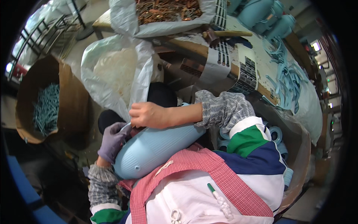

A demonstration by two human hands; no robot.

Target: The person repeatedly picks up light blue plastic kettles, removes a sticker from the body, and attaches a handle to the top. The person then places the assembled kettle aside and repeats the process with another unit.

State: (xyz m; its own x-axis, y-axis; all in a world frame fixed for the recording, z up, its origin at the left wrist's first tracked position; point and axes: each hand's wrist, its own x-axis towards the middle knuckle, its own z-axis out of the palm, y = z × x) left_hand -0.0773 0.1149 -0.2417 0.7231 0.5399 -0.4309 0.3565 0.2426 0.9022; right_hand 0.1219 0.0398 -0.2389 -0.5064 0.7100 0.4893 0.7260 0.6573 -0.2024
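Observation:
Across my lap lies a light blue ribbed plastic flask shell point(160, 143), tilted, with a small round knob on its near left side. My left hand point(112, 141), in a thin purple-grey glove, closes on the shell's far left end. My bare right hand point(148, 115) is over the same end, its fingers curled in a pinch close to the left fingertips. Something pale and small shows between the two hands, but the fingers hide what it is.
Ahead stands an open white plastic bag point(115, 74) of whitish material. A cardboard barrel point(74, 99) with thin blue pieces is at left. The workbench point(179, 44) carries a hammer point(227, 34), blue strips point(287, 76) and blue flasks point(261, 16). Blue rings point(275, 134) sit at right.

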